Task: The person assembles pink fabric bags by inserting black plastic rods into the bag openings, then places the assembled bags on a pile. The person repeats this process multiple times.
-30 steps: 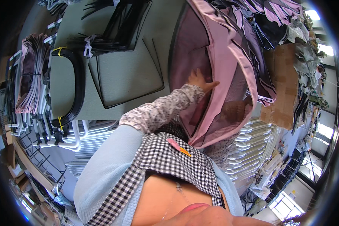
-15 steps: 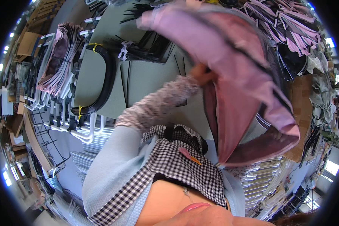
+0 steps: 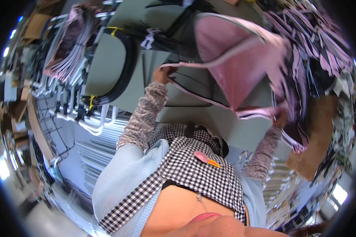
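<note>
A pink sewn fabric piece [image 3: 241, 71] with pale edging spreads over the grey-green table [image 3: 209, 115], its upper part raised and blurred. My left hand [image 3: 165, 74] is closed on one end of its narrow edge strip, left of the middle. At the right, my right hand [image 3: 280, 117] grips the near edge of the same fabric; its fingers are partly hidden and smeared. Between my hands the edge strip hangs in an open loop. Under it, a thin dark wire-like frame [image 3: 188, 105] lies on the table.
A curved black bundle of strips [image 3: 127, 65] tied with yellow lies at the left. Behind it are black rods [image 3: 156, 37] with a white tie. Stacked pink-and-black fabric pieces [image 3: 298, 79] stand at the right, beside cardboard [image 3: 314, 138]. A folded pink bundle [image 3: 73, 43] hangs far left.
The fabric has swung down from high over the table and opened out. My left hand has moved left to its edge strip, and my right hand has come into view at the right.
</note>
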The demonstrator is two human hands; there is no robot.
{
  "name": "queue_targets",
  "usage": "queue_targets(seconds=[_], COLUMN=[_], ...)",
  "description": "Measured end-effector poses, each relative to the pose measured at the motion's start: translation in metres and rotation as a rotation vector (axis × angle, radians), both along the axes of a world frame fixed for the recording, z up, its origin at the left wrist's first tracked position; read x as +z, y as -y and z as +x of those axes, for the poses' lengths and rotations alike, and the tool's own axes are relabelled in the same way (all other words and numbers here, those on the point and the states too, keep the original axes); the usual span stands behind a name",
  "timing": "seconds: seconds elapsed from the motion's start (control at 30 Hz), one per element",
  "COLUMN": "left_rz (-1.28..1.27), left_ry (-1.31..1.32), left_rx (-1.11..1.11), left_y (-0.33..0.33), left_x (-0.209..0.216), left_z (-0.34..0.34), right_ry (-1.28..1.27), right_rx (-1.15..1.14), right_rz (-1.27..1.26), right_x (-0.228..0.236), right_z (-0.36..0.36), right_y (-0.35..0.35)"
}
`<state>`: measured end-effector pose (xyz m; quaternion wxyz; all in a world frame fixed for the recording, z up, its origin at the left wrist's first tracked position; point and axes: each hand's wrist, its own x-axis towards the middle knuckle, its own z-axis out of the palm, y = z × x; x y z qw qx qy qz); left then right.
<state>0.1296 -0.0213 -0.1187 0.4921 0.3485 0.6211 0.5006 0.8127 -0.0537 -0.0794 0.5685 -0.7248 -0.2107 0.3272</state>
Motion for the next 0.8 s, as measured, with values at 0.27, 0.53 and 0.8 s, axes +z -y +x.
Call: queue_targets(seconds=[0.27,0.53,0.8], left_rz=[0.112,-0.447,-0.202], left_ry=[0.021,-1.323,-1.099], left_rx=[-0.354,0.161,0.056], left_y=[0.022,-0.013,0.001], left_x=[0.053,-0.010,0.019], left_z=[-0.006,-0.178,-0.213], right_ry=[-0.082,-0.718,-0.864], right_rx=[0.150,-0.077,0.064], right_rz=[-0.393,-0.403,-0.363], right_x=[-0.020,0.000,0.022], right_z=[-0.226,-0.268,-0.288], right_y=[0.081,0.028,0.031])
